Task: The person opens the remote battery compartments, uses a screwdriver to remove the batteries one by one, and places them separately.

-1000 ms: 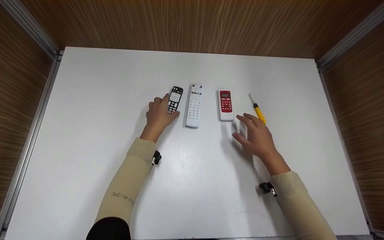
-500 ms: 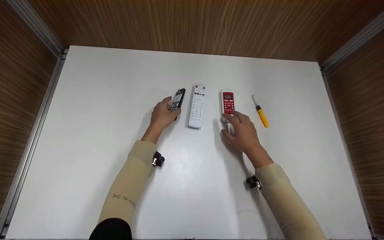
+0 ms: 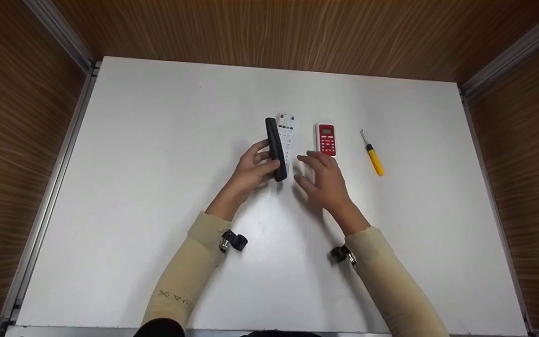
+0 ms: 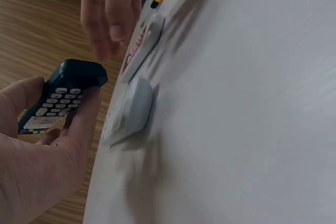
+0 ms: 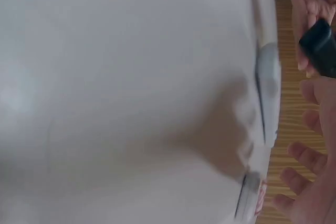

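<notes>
My left hand [image 3: 250,172] grips a black remote control [image 3: 275,149] between thumb and fingers, lifted off the table and turned on its edge. In the left wrist view its white-buttoned face [image 4: 60,100] turns toward the palm side. Behind it lies a white remote control [image 3: 287,135], partly covered by the black one in the head view. My right hand [image 3: 325,182] hovers just right of the black remote, fingers spread and holding nothing. Beyond those fingertips lies a white remote control with a red face [image 3: 327,139], its lower end hidden by the hand.
A screwdriver-like tool with a yellow handle [image 3: 375,161] and thin metal shaft lies to the right on the white table [image 3: 124,140]. Wood-grain panels [image 3: 251,32] wall in the back and both sides.
My left hand has raised the black remote, tipped it on edge and carried it right, over the white one. My right hand has moved left, past the red-faced remote toward the black one.
</notes>
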The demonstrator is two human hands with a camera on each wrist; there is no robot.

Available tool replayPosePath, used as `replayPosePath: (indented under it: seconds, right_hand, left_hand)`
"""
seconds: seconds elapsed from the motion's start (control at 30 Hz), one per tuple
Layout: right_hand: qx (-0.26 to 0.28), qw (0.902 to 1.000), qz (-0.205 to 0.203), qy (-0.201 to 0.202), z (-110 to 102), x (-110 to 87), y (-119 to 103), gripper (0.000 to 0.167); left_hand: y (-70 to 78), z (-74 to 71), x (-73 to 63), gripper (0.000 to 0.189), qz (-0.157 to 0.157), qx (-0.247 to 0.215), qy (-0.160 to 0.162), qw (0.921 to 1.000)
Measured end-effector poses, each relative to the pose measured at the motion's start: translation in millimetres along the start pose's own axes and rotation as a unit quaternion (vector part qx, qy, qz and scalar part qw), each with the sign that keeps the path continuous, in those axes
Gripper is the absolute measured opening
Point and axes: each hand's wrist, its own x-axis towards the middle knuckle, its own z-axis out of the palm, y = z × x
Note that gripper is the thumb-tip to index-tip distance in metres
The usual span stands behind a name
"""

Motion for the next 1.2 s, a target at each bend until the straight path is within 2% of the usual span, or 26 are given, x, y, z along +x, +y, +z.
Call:
replayPosePath:
  seconds: [0.13,0.27,0.4,0.6,0.73,0.8,0.83,0.93,1.03,1.2]
  right_hand:
    - [0.045,0.9989,0.007,0.008,-1.3,-1.2,-11.3,0.037]
    - [0.071,0.9971,0.003,0.027,-5.6,-4.9,-17.7,0.033]
    - [0.082,0.9957,-0.011,0.041,-10.3,-8.3,-21.4,0.031]
    - [0.098,0.9932,-0.026,0.057,-15.2,-10.7,-25.7,0.029]
    - [0.153,0.9871,-0.004,0.047,-16.7,-13.0,-28.9,0.031]
    - [0.210,0.9770,0.030,0.025,-16.4,-14.5,-30.9,0.033]
    - [0.247,0.9677,0.051,0.011,-16.0,-15.1,-32.0,0.035]
    - [0.348,0.9288,0.123,-0.031,-14.4,-16.2,-35.6,0.039]
    - [0.404,0.8953,0.179,-0.056,-12.3,-15.0,-39.0,0.042]
    - [0.433,0.8713,0.223,-0.065,-5.9,-8.8,-44.3,0.043]
  left_hand:
    - [-0.1,14.3,-7.1,0.065,0.024,-0.040,-0.020,0.9987]
    - [0.4,21.9,-14.5,0.063,0.039,-0.059,-0.040,0.9967]
    - [0.2,24.3,-19.7,0.060,0.044,-0.073,-0.057,0.9947]
    - [-2.2,23.6,-24.0,0.055,0.045,-0.064,-0.065,0.9948]
    - [-4.5,24.3,-26.7,0.053,0.053,-0.075,-0.075,0.9929]
    - [-6.4,25.1,-28.2,0.053,0.058,-0.087,-0.077,0.9916]
    - [-7.7,25.4,-28.9,0.053,0.060,-0.090,-0.076,0.9912]
    - [-11.6,26.2,-30.4,0.053,0.064,-0.097,-0.076,0.9903]
    - [-14.6,26.8,-30.1,0.054,0.065,-0.090,-0.083,0.9904]
    - [-17.0,24.9,-27.2,0.055,0.070,-0.061,-0.088,0.9917]
